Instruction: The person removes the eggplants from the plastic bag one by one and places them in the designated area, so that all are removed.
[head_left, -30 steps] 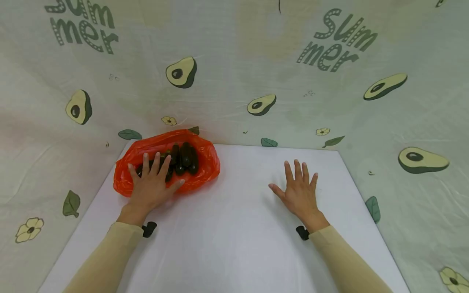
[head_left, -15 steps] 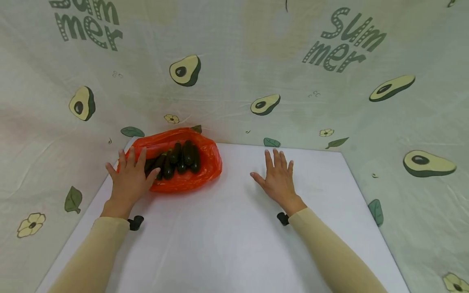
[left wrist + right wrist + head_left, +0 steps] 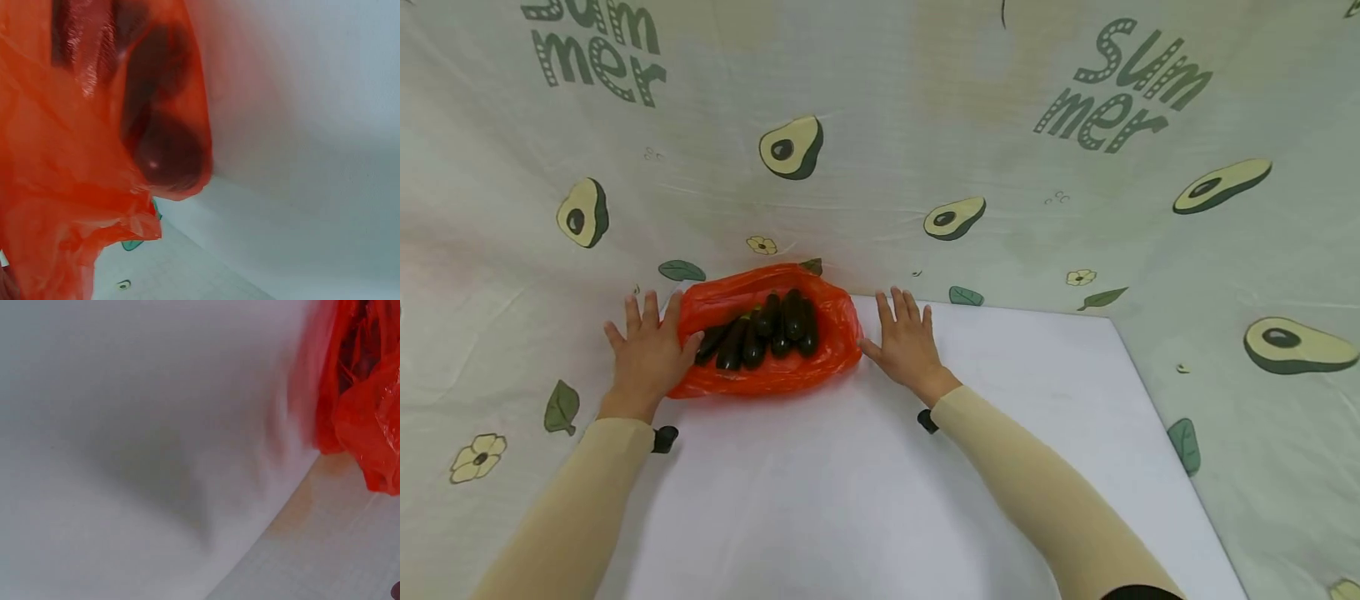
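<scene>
A red plastic bag [image 3: 767, 379] lies with its mouth spread wide at the back left of the table. Inside it are several dark, glossy, long vegetables that look like small eggplants [image 3: 754, 346]. My left hand [image 3: 647, 358] is at the bag's left end, fingers spread and thumb over the rim. At the right end is my right hand [image 3: 906, 346], fingers straight, its thumb tip at the bag's edge; contact is hard to tell. The left wrist view has the bag [image 3: 56, 162] close up, a dark rounded shape showing through its film. Bag folds [image 3: 369, 419] fill the right wrist view's upper right.
A white table [image 3: 820, 483] carries the bag close to its back edge. Behind and beside it hangs a pale cloth [image 3: 865, 167] printed with avocados, leaves and lettering. Small black wrist devices [image 3: 664, 439] sit at both cuffs.
My right hand has moved left across the table to the bag's right end. My left hand has drawn off from over the vegetables to the bag's left end. The bag stays in place.
</scene>
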### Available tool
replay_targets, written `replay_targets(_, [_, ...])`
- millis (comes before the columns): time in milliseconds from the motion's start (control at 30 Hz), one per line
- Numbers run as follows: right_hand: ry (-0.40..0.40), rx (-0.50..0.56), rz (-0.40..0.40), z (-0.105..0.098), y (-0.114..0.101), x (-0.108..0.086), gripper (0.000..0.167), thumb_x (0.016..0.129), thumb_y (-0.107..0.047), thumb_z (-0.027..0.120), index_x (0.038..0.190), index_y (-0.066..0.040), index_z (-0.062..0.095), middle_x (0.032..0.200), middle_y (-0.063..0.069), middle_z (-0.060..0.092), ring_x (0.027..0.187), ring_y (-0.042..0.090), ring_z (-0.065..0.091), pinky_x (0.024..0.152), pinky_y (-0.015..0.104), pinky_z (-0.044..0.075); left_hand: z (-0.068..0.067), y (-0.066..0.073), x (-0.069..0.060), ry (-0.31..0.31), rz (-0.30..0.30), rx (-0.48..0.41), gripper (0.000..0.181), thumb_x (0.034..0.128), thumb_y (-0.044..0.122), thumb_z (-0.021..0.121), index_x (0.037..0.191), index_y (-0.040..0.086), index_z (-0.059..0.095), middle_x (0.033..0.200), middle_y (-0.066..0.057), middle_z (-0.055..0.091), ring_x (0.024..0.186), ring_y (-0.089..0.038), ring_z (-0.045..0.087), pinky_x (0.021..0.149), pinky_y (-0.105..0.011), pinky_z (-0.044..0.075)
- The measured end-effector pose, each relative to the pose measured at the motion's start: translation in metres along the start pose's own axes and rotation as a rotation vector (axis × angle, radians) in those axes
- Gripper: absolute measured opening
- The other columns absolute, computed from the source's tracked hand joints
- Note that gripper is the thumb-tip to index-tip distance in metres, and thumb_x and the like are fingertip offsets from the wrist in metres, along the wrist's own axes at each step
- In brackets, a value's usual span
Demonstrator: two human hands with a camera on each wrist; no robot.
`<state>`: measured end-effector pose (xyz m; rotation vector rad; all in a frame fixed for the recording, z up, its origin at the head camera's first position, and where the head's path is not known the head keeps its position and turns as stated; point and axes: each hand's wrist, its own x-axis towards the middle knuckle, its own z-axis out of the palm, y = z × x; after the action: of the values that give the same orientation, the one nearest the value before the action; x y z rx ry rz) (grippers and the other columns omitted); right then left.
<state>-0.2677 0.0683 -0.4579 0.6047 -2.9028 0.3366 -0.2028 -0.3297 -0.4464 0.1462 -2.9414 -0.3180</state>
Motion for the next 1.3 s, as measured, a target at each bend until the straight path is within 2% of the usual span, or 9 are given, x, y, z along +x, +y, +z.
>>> replay_targets(200, [-0.072,-0.001,-0.030,0.013,-0.023,0.020,0.093,0.101,-0.064,0.056,0.170,-0.013,0.019,0.174,0.017,0.020,0.162,0.040,0.018,0.127,0.069,0.019,0.002,-0.002,0.003,-0.002,-0.003,0.010,0.086,0.1051,0.033,0.060,0.169,0.006,0.010,0.168,-0.039,0.009,0.157,-0.059,-0.005,0.116,-0.085,-0.005])
replay_targets(433, [-0.087,-0.059,-0.050,0.032,-0.038,0.031,0.091,0.103,-0.060,0.057,0.169,-0.012,0.018,0.173,0.016,0.025,0.162,0.038,0.021,0.127,0.068,0.021,0.011,-0.009,0.005,-0.029,0.016,-0.002,0.088,0.1061,0.028,0.060,0.168,0.002,0.004,0.168,-0.039,0.014,0.158,-0.057,0.001,0.121,-0.079,0.001])
replay_targets(633, [-0.069,-0.151,-0.078,0.042,-0.041,0.033,0.071,0.111,-0.040,0.047,0.169,-0.009,0.018,0.172,0.011,0.033,0.161,0.034,0.025,0.127,0.067,0.024,0.016,-0.011,0.004,0.016,0.114,-0.012,0.072,0.1050,0.004,0.052,0.166,-0.002,0.015,0.162,-0.038,0.031,0.154,-0.058,0.023,0.124,-0.072,0.020])
replay_targets(767, [-0.059,-0.172,-0.082,0.046,-0.036,0.033,0.061,0.114,-0.026,0.039,0.169,-0.010,0.019,0.170,0.009,0.037,0.161,0.032,0.026,0.127,0.067,0.024,0.018,-0.011,0.005,0.008,0.139,-0.018,0.068,0.1039,-0.003,0.046,0.166,-0.001,0.017,0.162,-0.037,0.034,0.153,-0.058,0.024,0.124,-0.071,0.020])
replay_targets(900, [-0.024,-0.156,-0.076,0.049,-0.032,0.031,0.056,0.113,-0.018,0.039,0.167,-0.010,0.024,0.161,0.009,0.047,0.156,0.033,0.034,0.125,0.065,0.029,0.019,-0.008,0.006,0.005,0.146,-0.028,0.070,0.1032,-0.005,0.045,0.167,0.001,0.016,0.163,-0.035,0.033,0.154,-0.057,0.023,0.125,-0.070,0.020])
replay_targets(1133, [0.084,-0.159,-0.107,0.054,-0.021,0.029,0.046,0.111,-0.011,0.044,0.156,-0.006,0.040,0.137,0.014,0.061,0.133,0.037,0.053,0.117,0.058,0.041,0.019,0.000,0.007,0.021,0.172,-0.017,0.066,0.1027,-0.003,0.044,0.165,0.000,0.022,0.163,-0.034,0.036,0.154,-0.056,0.024,0.125,-0.070,0.021])
replay_targets(1300, [0.180,-0.173,-0.111,0.054,-0.007,0.023,0.024,0.108,-0.009,0.049,0.130,-0.001,0.054,0.116,0.017,0.063,0.119,0.039,0.057,0.112,0.057,0.045,0.021,0.009,0.011,0.007,0.197,0.021,0.068,0.0994,-0.004,0.043,0.165,0.001,0.027,0.164,-0.032,0.035,0.156,-0.055,0.023,0.126,-0.069,0.018])
